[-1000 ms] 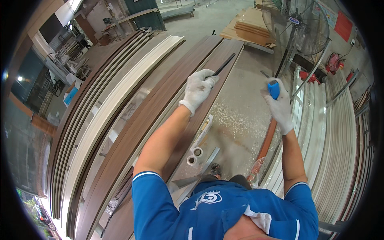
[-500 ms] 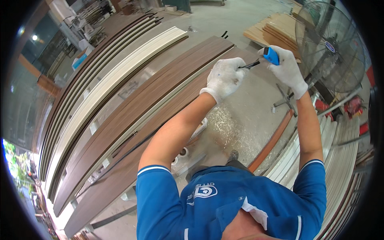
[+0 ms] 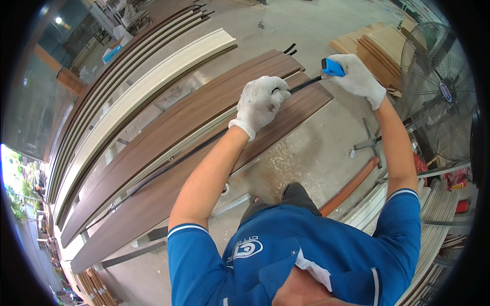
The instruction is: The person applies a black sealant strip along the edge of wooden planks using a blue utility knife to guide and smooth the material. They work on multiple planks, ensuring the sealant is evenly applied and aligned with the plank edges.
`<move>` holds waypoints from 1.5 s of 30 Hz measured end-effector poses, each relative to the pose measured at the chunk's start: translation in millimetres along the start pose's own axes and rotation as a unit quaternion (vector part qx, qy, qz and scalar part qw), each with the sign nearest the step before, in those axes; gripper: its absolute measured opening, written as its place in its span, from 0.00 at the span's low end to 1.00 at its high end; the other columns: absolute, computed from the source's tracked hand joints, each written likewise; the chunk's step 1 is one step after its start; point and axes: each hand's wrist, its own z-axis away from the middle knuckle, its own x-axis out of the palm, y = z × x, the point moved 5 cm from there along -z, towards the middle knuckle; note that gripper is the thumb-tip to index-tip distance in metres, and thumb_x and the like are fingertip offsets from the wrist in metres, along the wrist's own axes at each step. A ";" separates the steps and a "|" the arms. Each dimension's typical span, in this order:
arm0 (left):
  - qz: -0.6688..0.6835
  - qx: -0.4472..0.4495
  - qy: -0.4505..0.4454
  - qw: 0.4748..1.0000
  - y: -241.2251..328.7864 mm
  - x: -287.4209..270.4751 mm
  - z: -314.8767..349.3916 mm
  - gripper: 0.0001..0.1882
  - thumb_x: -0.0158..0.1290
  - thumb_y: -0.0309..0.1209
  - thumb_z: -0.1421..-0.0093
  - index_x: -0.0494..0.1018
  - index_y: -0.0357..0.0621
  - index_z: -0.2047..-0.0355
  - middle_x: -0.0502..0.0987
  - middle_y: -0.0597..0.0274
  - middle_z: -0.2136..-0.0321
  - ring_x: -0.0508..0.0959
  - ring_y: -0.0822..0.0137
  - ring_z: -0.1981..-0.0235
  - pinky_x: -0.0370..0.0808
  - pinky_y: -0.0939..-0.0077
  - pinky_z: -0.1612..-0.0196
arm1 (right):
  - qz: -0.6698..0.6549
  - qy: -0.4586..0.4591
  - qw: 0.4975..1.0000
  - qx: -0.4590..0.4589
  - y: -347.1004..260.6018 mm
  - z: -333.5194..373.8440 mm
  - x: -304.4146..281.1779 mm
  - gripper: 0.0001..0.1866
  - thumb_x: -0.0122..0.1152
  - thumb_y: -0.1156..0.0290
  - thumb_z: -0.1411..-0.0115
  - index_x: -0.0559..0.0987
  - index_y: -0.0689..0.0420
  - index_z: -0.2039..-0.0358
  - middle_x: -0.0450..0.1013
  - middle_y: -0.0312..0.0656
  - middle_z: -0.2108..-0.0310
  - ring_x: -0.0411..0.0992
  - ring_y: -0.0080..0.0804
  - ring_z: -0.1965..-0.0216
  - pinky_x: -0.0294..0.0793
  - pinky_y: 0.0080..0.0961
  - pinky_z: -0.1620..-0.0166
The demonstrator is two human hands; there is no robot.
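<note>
Head camera: I see the black strip [image 3: 305,84] slanting up rightward, upper centre of frame, left hand [image 3: 260,103] clenched around it; right hand [image 3: 359,77], nearer its upper-right end, grips a blue tool [image 3: 334,68], perhaps touching it.

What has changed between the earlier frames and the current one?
The right hand, holding the blue tool, has come leftward to the end of the black strip. After first closing up, the gap between the hands has widened slightly. The view has turned too. The left hand still grips the strip; the brown planks lie as before.
</note>
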 end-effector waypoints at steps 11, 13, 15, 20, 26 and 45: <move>-0.130 -0.155 -0.039 0.979 -49.0 59.2 -47.2 0.09 0.64 0.28 0.43 0.85 0.41 0.62 0.84 0.48 0.64 0.83 0.46 0.59 0.79 0.56 0.52 | -0.109 -0.163 0.979 0.055 137.9 -67.0 37.2 0.09 0.71 0.69 0.39 0.82 0.61 0.65 0.78 0.35 0.71 0.71 0.21 0.66 0.74 0.25 0.56; -0.116 -0.169 -0.052 0.977 -50.1 61.8 -52.0 0.08 0.65 0.27 0.44 0.85 0.41 0.63 0.85 0.50 0.65 0.83 0.46 0.60 0.79 0.57 0.53 | -0.146 -0.181 0.971 0.051 151.0 -68.6 46.0 0.08 0.71 0.69 0.38 0.83 0.61 0.66 0.78 0.34 0.71 0.72 0.20 0.66 0.75 0.25 0.56; -0.085 -0.186 -0.068 0.976 -51.3 61.9 -53.8 0.07 0.65 0.26 0.46 0.83 0.38 0.67 0.85 0.53 0.70 0.84 0.53 0.66 0.80 0.62 0.58 | -0.192 -0.198 0.961 0.028 159.4 -70.3 52.4 0.07 0.71 0.71 0.38 0.83 0.61 0.65 0.80 0.34 0.71 0.74 0.21 0.65 0.76 0.25 0.56; 0.009 -0.201 -0.101 0.974 -56.3 59.0 -60.6 0.06 0.63 0.25 0.44 0.83 0.35 0.67 0.85 0.54 0.72 0.84 0.65 0.71 0.80 0.69 0.65 | -0.241 -0.243 0.940 0.006 177.7 -75.2 62.7 0.06 0.73 0.74 0.40 0.85 0.62 0.66 0.81 0.34 0.70 0.74 0.19 0.66 0.76 0.24 0.59; -0.033 -0.230 -0.139 0.962 -37.4 52.2 -55.4 0.17 0.65 0.34 0.42 0.82 0.37 0.55 0.85 0.50 0.63 0.84 0.54 0.61 0.80 0.65 0.52 | -0.299 -0.292 0.909 -0.007 187.4 -76.5 71.6 0.09 0.75 0.69 0.38 0.85 0.60 0.64 0.79 0.31 0.71 0.73 0.18 0.68 0.76 0.23 0.60; -0.285 -0.223 -0.105 0.926 5.8 101.1 -36.0 0.54 0.74 0.51 0.69 0.69 0.40 0.41 0.71 0.53 0.51 0.71 0.49 0.48 0.66 0.54 0.44 | -0.421 -0.411 0.805 0.073 198.5 -76.7 88.0 0.08 0.75 0.69 0.39 0.84 0.58 0.67 0.74 0.31 0.77 0.70 0.17 0.76 0.68 0.20 0.73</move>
